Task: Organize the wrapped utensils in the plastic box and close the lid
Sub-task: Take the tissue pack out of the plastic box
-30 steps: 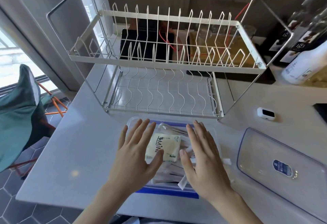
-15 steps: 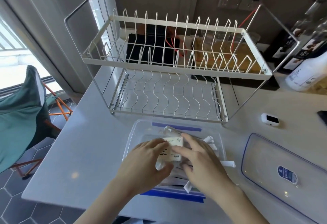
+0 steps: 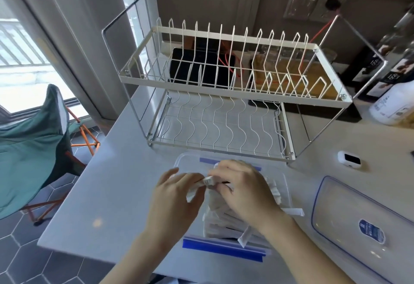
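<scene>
wrapped utensils: white paper sleeves heaped in clear plastic box on tabletop | left hand, right hand: fingers closed on small white packet (printed end) | lid: off, right of box

Lid cut off btm-right

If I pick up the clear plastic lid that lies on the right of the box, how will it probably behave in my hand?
The clear lid looks thin and hollow, so it is probably light. It seems moulded with a blue-edged rim, so it should stay fairly stiff, perhaps flexing slightly. Its glossy surface shows reflections, so it may feel slippery. It lies flat on the countertop, so rolling is unlikely.
</scene>
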